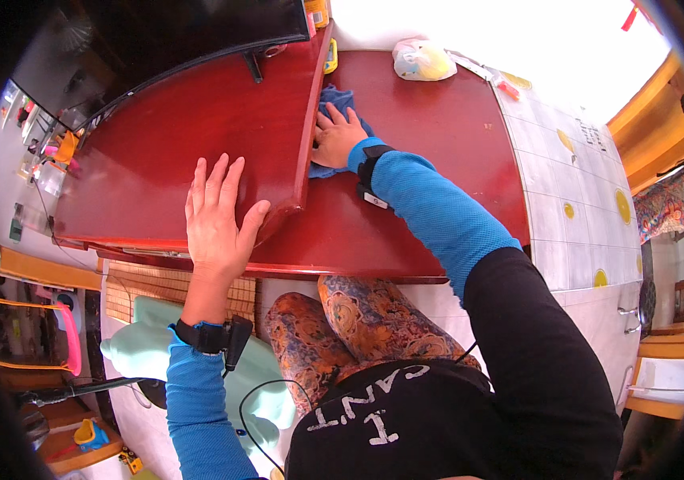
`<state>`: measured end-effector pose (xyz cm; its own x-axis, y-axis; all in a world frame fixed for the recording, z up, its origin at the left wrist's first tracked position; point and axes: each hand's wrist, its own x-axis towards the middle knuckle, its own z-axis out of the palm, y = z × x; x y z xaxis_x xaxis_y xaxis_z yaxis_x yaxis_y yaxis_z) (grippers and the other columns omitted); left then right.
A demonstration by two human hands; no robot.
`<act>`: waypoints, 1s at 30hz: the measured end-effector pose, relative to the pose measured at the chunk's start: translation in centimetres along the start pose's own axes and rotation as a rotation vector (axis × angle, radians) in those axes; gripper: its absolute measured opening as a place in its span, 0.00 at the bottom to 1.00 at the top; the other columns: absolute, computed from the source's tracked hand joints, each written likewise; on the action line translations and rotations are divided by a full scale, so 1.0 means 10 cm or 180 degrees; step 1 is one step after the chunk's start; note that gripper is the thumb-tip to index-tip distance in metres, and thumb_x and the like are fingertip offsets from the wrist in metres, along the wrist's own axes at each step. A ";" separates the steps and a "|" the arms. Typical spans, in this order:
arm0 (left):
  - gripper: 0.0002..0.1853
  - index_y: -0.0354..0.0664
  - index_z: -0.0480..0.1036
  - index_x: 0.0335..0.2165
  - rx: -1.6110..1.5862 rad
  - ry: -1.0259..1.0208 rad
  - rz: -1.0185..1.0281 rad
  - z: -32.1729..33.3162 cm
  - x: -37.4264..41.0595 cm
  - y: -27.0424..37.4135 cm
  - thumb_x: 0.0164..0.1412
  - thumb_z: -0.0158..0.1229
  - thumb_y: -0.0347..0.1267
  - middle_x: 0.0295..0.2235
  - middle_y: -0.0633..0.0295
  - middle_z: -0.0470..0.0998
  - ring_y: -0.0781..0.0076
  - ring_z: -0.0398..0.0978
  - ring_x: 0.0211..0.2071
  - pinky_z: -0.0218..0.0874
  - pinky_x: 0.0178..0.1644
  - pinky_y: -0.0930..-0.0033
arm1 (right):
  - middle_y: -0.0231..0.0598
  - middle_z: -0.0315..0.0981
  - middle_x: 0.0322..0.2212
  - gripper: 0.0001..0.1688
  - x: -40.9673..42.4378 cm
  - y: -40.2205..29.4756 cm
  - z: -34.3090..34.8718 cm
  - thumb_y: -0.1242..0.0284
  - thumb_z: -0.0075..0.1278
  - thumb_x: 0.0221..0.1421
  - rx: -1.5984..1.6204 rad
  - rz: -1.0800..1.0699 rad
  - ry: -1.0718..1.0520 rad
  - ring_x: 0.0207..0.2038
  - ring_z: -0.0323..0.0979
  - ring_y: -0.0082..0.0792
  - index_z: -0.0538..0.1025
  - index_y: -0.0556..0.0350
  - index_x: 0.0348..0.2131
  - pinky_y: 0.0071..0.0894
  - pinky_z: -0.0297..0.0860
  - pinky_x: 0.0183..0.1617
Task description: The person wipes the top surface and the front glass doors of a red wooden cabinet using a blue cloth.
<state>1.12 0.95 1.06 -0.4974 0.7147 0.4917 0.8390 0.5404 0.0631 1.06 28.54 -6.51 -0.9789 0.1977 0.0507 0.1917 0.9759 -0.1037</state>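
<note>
My right hand (338,140) presses flat on a blue cloth (337,96), its fingers spread. The cloth lies crumpled on the lower red tabletop (426,156), against the edge of the raised red wooden top (228,120). Part of the cloth is hidden under the hand and forearm. My left hand (216,216) is at the front corner of the raised top, palm down and fingers apart, with nothing in it. Whether its palm touches the wood cannot be told.
A television (186,36) stands on the raised top. A tied plastic bag (424,60) sits at the lower top's back edge, and a yellow object (331,56) is beside the raised edge. To the right is a counter with a lemon-patterned cover (587,240).
</note>
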 end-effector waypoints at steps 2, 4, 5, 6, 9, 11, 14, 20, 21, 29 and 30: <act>0.33 0.47 0.63 0.60 0.0007 0.0053 -0.0004 0.01 -0.01 -0.02 0.61 0.53 0.49 0.63 0.56 0.61 0.49 0.49 0.67 0.41 0.67 0.45 | 0.42 0.46 0.68 0.43 -0.14 0.14 -0.04 0.41 0.37 0.60 -0.0042 -0.0221 -0.0105 0.71 0.37 0.50 0.56 0.37 0.67 0.63 0.38 0.70; 0.33 0.48 0.63 0.61 0.0020 0.0097 -0.0008 0.04 -0.02 -0.04 0.62 0.53 0.49 0.63 0.56 0.61 0.49 0.48 0.67 0.41 0.67 0.46 | 0.41 0.47 0.68 0.39 -0.35 0.39 -0.10 0.44 0.37 0.61 -0.0261 -0.0251 -0.0081 0.70 0.40 0.48 0.57 0.35 0.66 0.63 0.45 0.68; 0.33 0.48 0.62 0.61 0.0018 0.0107 -0.0013 0.05 -0.03 -0.05 0.62 0.52 0.50 0.63 0.56 0.61 0.49 0.48 0.67 0.41 0.67 0.46 | 0.41 0.47 0.67 0.38 -0.46 0.53 -0.14 0.45 0.37 0.62 -0.0302 -0.0026 -0.0097 0.70 0.42 0.48 0.58 0.36 0.66 0.62 0.46 0.68; 0.33 0.48 0.62 0.61 0.0035 0.0116 -0.0028 0.05 -0.03 -0.05 0.62 0.52 0.50 0.63 0.56 0.61 0.49 0.48 0.67 0.41 0.68 0.46 | 0.40 0.48 0.67 0.38 -0.58 0.66 -0.19 0.45 0.37 0.62 -0.0335 0.0183 -0.0110 0.70 0.43 0.48 0.58 0.36 0.65 0.61 0.47 0.68; 0.32 0.48 0.62 0.61 -0.0015 0.0153 -0.0017 0.06 -0.04 -0.09 0.63 0.50 0.51 0.63 0.56 0.60 0.50 0.47 0.67 0.40 0.68 0.47 | 0.39 0.46 0.68 0.37 -1.06 1.19 -0.28 0.46 0.37 0.64 -0.0364 0.0851 -0.0120 0.70 0.41 0.48 0.56 0.36 0.66 0.61 0.45 0.69; 0.33 0.48 0.62 0.61 -0.0110 0.0172 -0.0018 0.09 -0.05 -0.12 0.63 0.49 0.52 0.63 0.56 0.60 0.50 0.47 0.67 0.40 0.68 0.47 | 0.37 0.42 0.69 0.38 -1.37 1.57 -0.22 0.44 0.35 0.64 -0.0540 0.1347 -0.0256 0.71 0.37 0.48 0.53 0.33 0.67 0.63 0.42 0.69; 0.32 0.51 0.61 0.61 0.0090 0.0190 -0.0058 0.13 -0.08 -0.12 0.65 0.48 0.51 0.64 0.57 0.60 0.51 0.47 0.67 0.41 0.68 0.49 | 0.37 0.41 0.69 0.40 -1.75 1.71 -0.15 0.43 0.34 0.63 -0.0251 0.1841 -0.0030 0.71 0.36 0.48 0.53 0.33 0.67 0.63 0.37 0.70; 0.36 0.51 0.61 0.62 0.0264 0.0325 -0.0101 0.20 -0.05 -0.09 0.64 0.42 0.59 0.63 0.56 0.60 0.50 0.48 0.67 0.40 0.68 0.48 | 0.41 0.41 0.69 0.46 -1.43 0.99 -0.10 0.39 0.36 0.59 -0.0220 0.2052 -0.0044 0.71 0.34 0.51 0.53 0.39 0.67 0.67 0.36 0.68; 0.35 0.52 0.61 0.62 0.0293 0.0295 -0.0140 0.20 -0.06 -0.11 0.65 0.43 0.57 0.64 0.56 0.60 0.50 0.48 0.67 0.40 0.68 0.48 | 0.42 0.43 0.69 0.45 -1.34 0.69 -0.10 0.40 0.37 0.59 -0.0255 0.1776 -0.0059 0.71 0.36 0.52 0.55 0.40 0.66 0.68 0.37 0.68; 0.32 0.54 0.59 0.63 0.0291 0.0151 -0.0220 0.21 -0.03 -0.07 0.66 0.43 0.54 0.64 0.58 0.59 0.52 0.47 0.68 0.40 0.68 0.49 | 0.46 0.59 0.62 0.43 -1.37 -1.17 0.23 0.44 0.44 0.54 -0.0051 -0.0264 0.1041 0.67 0.49 0.51 0.67 0.51 0.60 0.64 0.45 0.66; 0.31 0.54 0.59 0.63 0.0332 0.0138 -0.0244 0.19 -0.05 -0.11 0.66 0.42 0.53 0.64 0.58 0.59 0.53 0.47 0.68 0.40 0.68 0.49 | 0.45 0.60 0.61 0.40 -1.46 -1.25 0.21 0.48 0.46 0.55 0.0075 -0.0361 0.1057 0.67 0.50 0.50 0.67 0.49 0.60 0.62 0.46 0.66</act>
<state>0.04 0.92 -0.92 -0.5472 0.6510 0.5261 0.7704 0.6375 0.0124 12.86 13.26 -8.04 -0.9170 0.1109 0.3832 0.0775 0.9918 -0.1016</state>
